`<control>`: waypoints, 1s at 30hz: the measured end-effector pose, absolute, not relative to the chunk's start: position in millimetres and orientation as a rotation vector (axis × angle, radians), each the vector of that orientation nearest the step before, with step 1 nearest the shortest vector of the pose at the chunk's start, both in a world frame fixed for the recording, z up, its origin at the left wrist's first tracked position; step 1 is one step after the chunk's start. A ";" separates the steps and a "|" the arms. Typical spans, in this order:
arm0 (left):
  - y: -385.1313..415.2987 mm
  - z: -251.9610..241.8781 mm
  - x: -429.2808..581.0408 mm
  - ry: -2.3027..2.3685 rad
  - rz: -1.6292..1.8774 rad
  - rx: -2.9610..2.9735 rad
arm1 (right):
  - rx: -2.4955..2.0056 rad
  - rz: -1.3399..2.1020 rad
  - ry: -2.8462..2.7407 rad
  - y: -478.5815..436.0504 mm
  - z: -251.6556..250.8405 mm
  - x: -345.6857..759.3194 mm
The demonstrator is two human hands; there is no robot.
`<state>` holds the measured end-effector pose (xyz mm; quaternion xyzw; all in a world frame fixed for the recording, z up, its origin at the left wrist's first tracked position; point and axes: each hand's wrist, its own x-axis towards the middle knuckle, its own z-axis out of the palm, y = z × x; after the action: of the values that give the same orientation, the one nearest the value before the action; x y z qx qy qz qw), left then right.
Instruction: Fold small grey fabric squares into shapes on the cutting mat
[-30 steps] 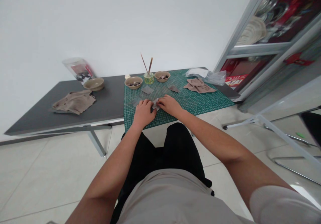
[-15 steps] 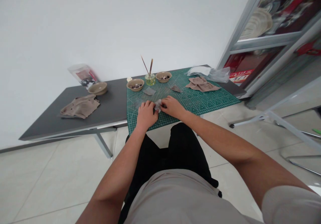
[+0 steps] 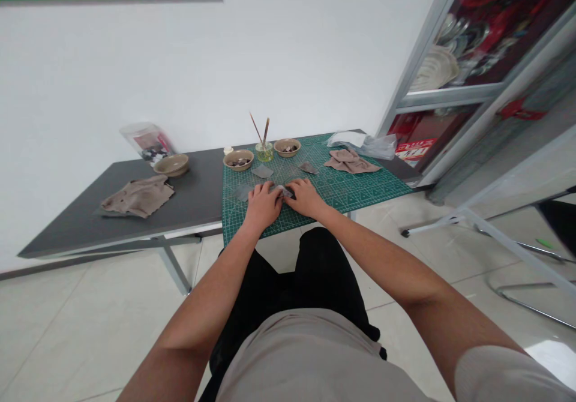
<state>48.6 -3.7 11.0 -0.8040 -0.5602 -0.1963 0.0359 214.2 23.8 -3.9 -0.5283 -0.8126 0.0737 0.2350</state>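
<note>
My left hand (image 3: 262,205) and my right hand (image 3: 305,196) rest close together on the green cutting mat (image 3: 360,187), fingers curled round a small pale grey piece (image 3: 281,191) held between them. What the piece is I cannot make out. A flat grey scrap (image 3: 243,192) lies on the mat just left of my left hand. Two more grey scraps lie farther back, one (image 3: 262,171) near the middle and one (image 3: 308,167) to the right.
Two tan bowls (image 3: 238,159) (image 3: 287,147) and a small glass jar with sticks (image 3: 264,150) stand at the mat's far edge. A beige cloth (image 3: 350,161) and plastic bag (image 3: 369,144) lie right. On the grey table (image 3: 67,222) are another cloth (image 3: 138,195), a bowl (image 3: 171,164) and a tipped plastic jar (image 3: 146,141). A metal shelf (image 3: 450,96) stands right.
Both hands have stayed together on the small piece, shifting only slightly. The camera has tilted up a little, bringing a green panel on the wall into view.
</note>
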 end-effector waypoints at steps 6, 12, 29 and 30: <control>5.1 12.3 45.4 -1.781 -0.732 -2.514 | -1.561 0.351 -2.280 32.5 9.9 207.0; 7.6 5.8 33.7 -1.804 -1.082 -2.489 | -1.545 0.411 -2.391 45.0 18.8 207.7; 21.8 -5.0 28.8 -1.837 -1.562 -2.334 | -1.461 0.393 -1.860 29.9 27.8 222.4; 22.4 -5.5 29.2 -1.804 -1.509 -2.358 | -1.470 0.384 -1.864 28.0 26.3 222.8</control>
<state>29.2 22.4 -5.5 -0.7049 -0.5393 -0.4510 -0.0940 222.8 28.0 26.3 -0.5704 -0.7231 0.1488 0.3601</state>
